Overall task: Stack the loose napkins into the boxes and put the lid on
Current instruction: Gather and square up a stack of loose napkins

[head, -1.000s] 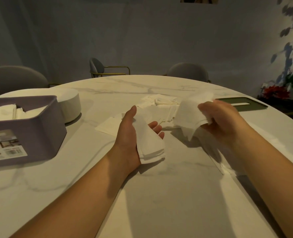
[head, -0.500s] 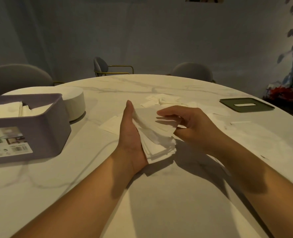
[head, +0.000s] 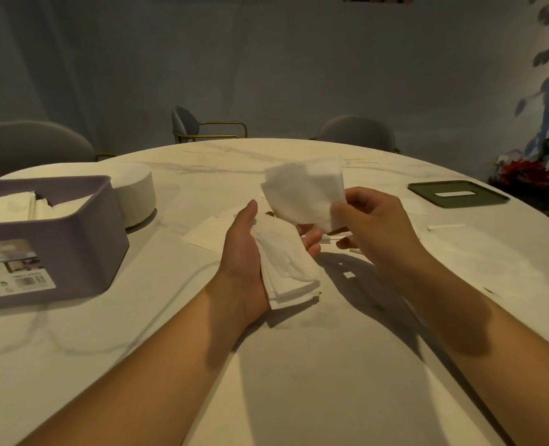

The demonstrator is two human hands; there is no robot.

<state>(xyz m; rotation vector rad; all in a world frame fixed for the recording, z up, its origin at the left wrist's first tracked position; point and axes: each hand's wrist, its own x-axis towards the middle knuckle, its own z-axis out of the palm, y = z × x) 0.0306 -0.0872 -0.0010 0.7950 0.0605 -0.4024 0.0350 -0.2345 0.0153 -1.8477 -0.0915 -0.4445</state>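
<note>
Big round marble table [head: 298, 365] fills the view, and everything sits on it. Over at nine o'clock is the purple box [head: 83, 239], lid off, with white napkins in the box [head: 5, 207] lying flat inside. Just behind it, at ten o'clock, is a round white tub [head: 134, 194], close to the box's far corner. Out at two o'clock lies the green lid [head: 456, 194], flat and slotted, well apart from the box.

Dead centre, the left hand [head: 241, 259] is palm up with its fingers curled under a stack of napkins [head: 286, 268]. The right hand [head: 376, 226], just toward three o'clock, pinches a single napkin [head: 305, 194] between thumb and fingers and holds it upright above the stack. A few loose napkins [head: 205, 235] lie on the table just beyond the left hand.
</note>
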